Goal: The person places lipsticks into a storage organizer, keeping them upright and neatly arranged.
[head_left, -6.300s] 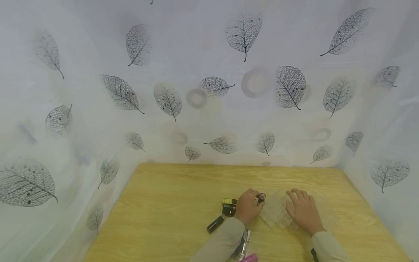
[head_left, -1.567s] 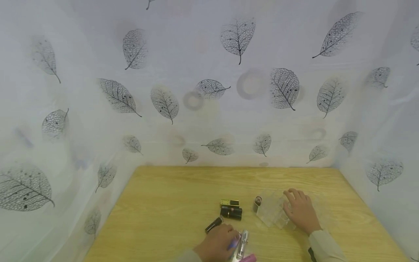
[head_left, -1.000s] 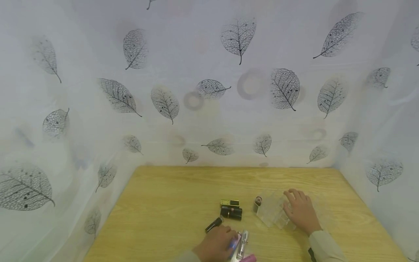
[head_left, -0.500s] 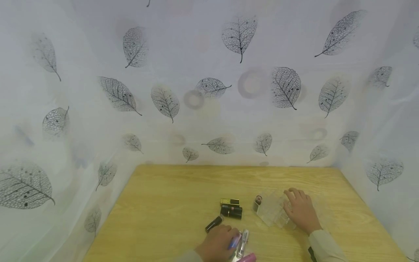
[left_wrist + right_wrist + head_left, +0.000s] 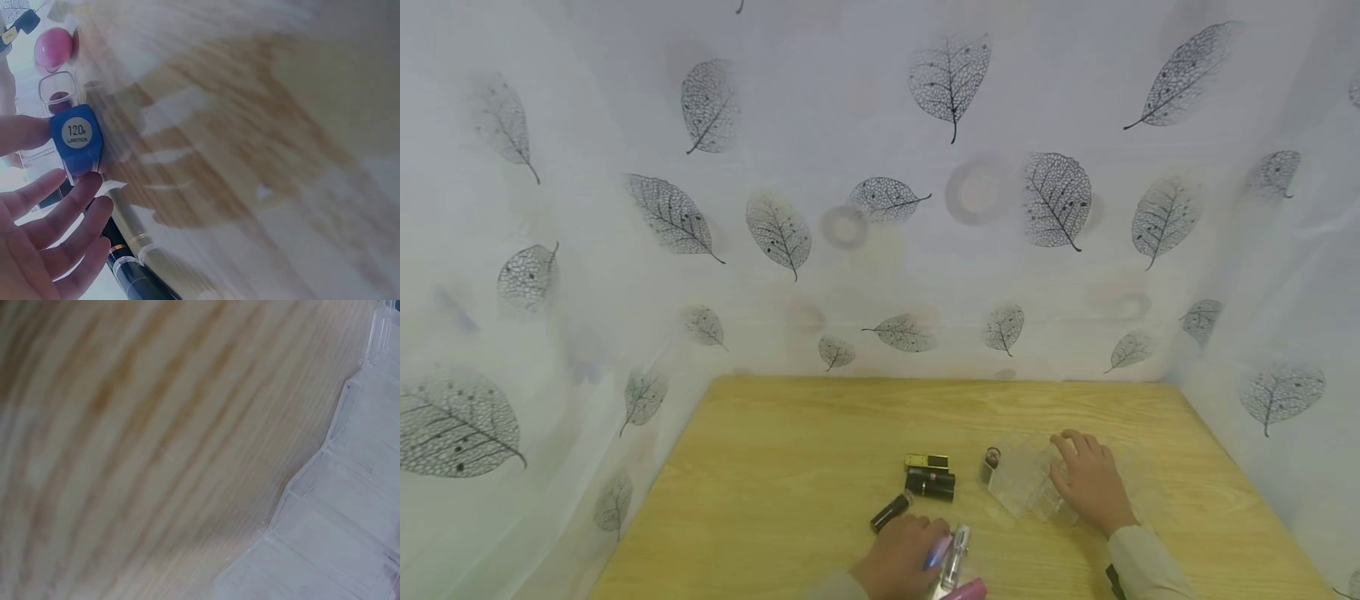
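Observation:
My left hand pinches a lipstick between thumb and fingertips, low on the table in front. Its blue end, lettered 120 LIPSTICK, faces the left wrist camera. A clear and silver tube lies just right of it, and a pink tube nearer me. On the right, my right hand rests on a clear plastic organizer, fingers lightly bent. One dark-topped lipstick stands in the organizer's left corner. The right wrist view shows the organizer's zigzag edge but no hand.
Left of the organizer lie a thick black tube, a gold and black tube and a slanting black tube. Leaf-patterned curtains close in the wooden table at the back and sides.
The left hand has left the organizer's corner, where the dark-topped lipstick now stands, come toward the front and gripped the blue-ended lipstick. The right hand stays on the organizer.

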`<state>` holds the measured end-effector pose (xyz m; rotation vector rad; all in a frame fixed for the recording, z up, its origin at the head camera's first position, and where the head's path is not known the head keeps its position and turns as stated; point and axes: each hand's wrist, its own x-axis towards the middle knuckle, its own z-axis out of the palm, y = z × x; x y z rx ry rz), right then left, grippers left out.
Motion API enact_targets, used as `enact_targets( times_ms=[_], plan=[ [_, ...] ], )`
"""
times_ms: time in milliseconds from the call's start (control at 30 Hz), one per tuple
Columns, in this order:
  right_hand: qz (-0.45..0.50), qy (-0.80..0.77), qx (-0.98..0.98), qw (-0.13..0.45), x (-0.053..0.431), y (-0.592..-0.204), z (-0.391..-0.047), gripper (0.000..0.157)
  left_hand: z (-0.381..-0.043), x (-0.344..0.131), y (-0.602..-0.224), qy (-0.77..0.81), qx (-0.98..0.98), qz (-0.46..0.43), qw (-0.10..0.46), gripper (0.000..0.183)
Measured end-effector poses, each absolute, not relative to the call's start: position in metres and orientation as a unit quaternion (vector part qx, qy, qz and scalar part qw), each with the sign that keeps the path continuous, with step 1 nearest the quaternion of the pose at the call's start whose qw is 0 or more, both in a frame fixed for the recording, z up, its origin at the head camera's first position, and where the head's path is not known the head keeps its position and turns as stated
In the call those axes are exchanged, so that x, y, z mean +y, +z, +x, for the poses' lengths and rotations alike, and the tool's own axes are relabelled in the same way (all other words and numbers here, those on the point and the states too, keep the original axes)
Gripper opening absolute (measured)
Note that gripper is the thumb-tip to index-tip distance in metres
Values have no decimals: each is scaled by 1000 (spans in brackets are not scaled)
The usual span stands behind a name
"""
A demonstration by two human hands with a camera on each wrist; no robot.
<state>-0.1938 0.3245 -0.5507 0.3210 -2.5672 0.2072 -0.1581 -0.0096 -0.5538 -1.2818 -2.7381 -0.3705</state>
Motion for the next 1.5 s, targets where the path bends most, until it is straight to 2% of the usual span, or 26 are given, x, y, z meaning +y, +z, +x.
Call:
enact_targets(
  times_ms=[133,400,567,800,1500],
  plan=[
    [119,79,-952,271,323,-550,-193,40,-158,-11,-554,-124,-902,-410,49,28],
    [114,80,-954,266,323,-548,-192,40,-156,-8,-551,-112,-914,-388,29,34],
    [113,80,-954,265,323,-549,-192,40,-153,-6,-543,-118,-915,-385,36,30],
    [118,79,-952,270,322,-549,-191,40,-149,-4,-538,-141,-922,-360,13,27],
    [111,87,-955,262,321,-546,-190,39,-148,-4,-535,-222,-923,-313,-7,20]
  ],
)
